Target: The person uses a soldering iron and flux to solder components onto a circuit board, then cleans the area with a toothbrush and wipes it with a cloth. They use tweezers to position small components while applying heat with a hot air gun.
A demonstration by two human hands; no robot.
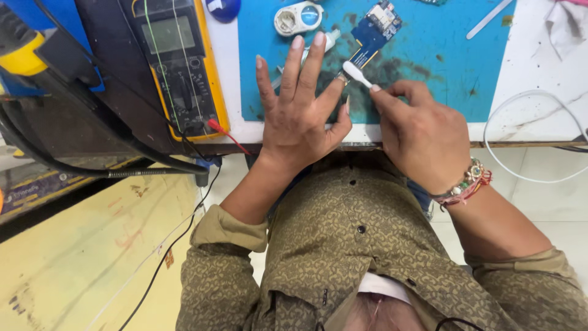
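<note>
Two hands worked at the table's near edge: your left hand [300, 116] lay flat, fingers spread, empty, on the blue mat [429, 55], while your right hand [419, 132] pinched a small white brush [357, 75] against the blue circuit board [375, 29]. Behind sat a white round case [298, 17], contents unclear. Right of the mat, bare table [545, 92].
</note>
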